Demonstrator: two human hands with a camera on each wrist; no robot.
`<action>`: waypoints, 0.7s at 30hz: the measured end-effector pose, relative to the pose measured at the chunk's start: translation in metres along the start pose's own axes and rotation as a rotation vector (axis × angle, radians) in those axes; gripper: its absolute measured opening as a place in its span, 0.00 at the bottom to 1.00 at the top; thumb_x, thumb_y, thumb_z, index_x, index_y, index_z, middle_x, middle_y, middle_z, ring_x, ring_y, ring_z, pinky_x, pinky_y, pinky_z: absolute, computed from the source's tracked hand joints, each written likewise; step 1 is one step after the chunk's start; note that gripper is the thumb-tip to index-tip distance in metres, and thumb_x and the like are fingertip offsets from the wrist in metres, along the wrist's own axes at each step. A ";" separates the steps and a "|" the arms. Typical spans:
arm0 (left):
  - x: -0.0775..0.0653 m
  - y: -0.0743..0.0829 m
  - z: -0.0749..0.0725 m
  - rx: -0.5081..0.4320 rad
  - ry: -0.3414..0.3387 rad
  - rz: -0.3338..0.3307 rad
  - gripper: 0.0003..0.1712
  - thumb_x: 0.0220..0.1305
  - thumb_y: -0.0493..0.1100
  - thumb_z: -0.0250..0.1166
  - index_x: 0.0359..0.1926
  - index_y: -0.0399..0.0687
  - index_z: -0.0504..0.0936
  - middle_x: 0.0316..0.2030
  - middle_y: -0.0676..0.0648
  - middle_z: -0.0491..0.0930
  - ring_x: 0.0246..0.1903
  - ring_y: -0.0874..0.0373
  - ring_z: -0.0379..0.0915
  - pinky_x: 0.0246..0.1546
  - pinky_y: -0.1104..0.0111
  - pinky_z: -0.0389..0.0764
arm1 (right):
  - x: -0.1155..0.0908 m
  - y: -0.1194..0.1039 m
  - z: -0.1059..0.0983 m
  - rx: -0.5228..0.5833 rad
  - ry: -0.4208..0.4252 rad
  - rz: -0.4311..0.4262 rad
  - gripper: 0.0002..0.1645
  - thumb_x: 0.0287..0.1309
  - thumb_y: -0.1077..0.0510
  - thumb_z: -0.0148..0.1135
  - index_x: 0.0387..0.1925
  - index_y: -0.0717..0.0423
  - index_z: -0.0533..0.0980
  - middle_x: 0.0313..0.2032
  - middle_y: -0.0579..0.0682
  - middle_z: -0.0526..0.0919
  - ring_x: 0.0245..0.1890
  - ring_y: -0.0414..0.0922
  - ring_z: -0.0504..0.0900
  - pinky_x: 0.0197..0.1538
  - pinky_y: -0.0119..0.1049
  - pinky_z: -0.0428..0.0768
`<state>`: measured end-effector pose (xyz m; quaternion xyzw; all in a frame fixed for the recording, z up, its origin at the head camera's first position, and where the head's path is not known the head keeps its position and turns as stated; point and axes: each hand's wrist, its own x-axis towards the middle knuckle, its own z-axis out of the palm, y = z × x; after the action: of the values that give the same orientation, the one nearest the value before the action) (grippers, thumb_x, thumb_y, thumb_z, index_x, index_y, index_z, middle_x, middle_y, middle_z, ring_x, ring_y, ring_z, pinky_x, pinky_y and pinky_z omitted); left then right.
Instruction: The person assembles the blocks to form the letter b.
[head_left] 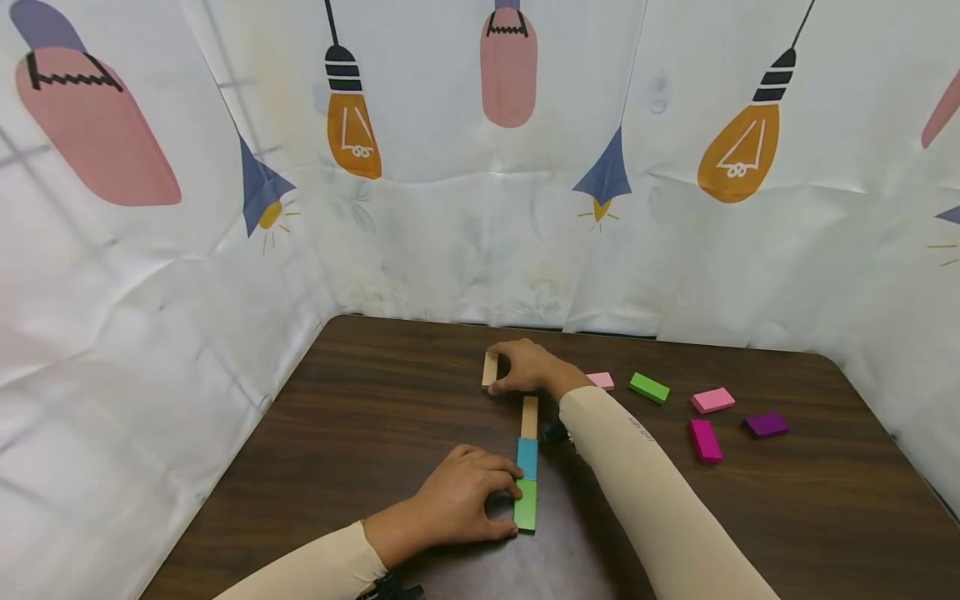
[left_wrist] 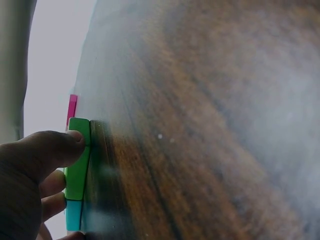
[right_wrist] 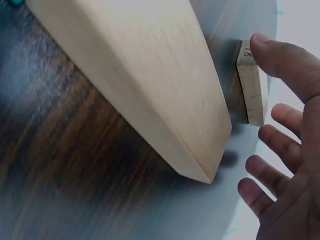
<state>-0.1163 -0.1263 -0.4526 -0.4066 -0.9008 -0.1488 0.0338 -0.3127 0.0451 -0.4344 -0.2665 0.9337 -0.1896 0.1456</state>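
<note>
Left hand (head_left: 457, 498) pinching green block (head_left: 526, 506) at near end of a row on the brown surface (head_left: 360, 417): green, blue block (head_left: 527, 457), wood block (head_left: 529, 417), end to end. Right hand (head_left: 528, 367) farther back, fingertips on a second wood piece (head_left: 490, 368), lying apart from the row. Loose pink, green and purple blocks well off to the right.

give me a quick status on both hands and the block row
Left hand pinches green block at row's near end. Right hand holds a wooden block standing beyond row's far end. Nothing between.
</note>
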 end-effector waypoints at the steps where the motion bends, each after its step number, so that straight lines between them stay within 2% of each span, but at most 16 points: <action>1: 0.000 0.000 0.000 0.001 0.001 0.002 0.18 0.57 0.62 0.75 0.45 0.65 0.88 0.56 0.62 0.81 0.55 0.65 0.76 0.58 0.57 0.72 | 0.000 0.000 0.001 -0.007 -0.003 0.002 0.45 0.57 0.39 0.74 0.73 0.42 0.69 0.70 0.54 0.70 0.73 0.59 0.63 0.66 0.57 0.69; 13: 0.000 0.000 0.000 0.007 0.003 0.004 0.18 0.56 0.62 0.75 0.45 0.65 0.87 0.56 0.62 0.80 0.55 0.65 0.76 0.58 0.57 0.72 | -0.002 -0.005 0.001 -0.069 0.026 0.020 0.37 0.60 0.40 0.73 0.68 0.43 0.73 0.66 0.54 0.75 0.68 0.58 0.69 0.65 0.55 0.70; 21: 0.000 0.000 0.000 0.020 0.005 0.002 0.18 0.56 0.63 0.75 0.45 0.65 0.88 0.55 0.62 0.81 0.55 0.66 0.76 0.58 0.58 0.72 | -0.009 0.002 -0.007 -0.011 0.036 0.008 0.36 0.59 0.41 0.73 0.67 0.42 0.74 0.66 0.55 0.73 0.69 0.58 0.68 0.62 0.54 0.73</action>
<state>-0.1161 -0.1261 -0.4528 -0.4068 -0.9017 -0.1409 0.0402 -0.3087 0.0532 -0.4277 -0.2602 0.9383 -0.1885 0.1282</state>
